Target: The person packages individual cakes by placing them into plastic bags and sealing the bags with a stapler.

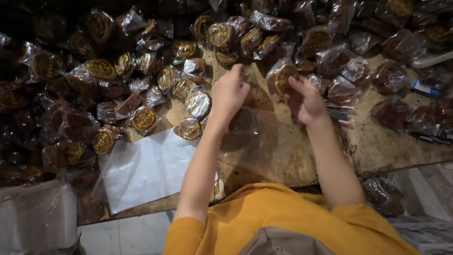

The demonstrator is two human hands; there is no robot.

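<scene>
My left hand (pixel 230 92) is curled over the wooden board (pixel 278 151), fingers pinched near the top of a clear plastic bag (pixel 250 123) that lies under my wrist. My right hand (pixel 306 100) grips a small clear packet with a dark brown cake and a gold round label (pixel 281 76), just in front of my fingers. Many more such wrapped dark cakes (pixel 144 118) lie piled to the left and across the back.
A stack of clear plastic bags (pixel 141 170) lies at the board's near left edge. A small blue box (pixel 423 88) and a dark tool (pixel 342 113) sit at the right. More bagged cakes (pixel 384 193) lie below the board's right edge.
</scene>
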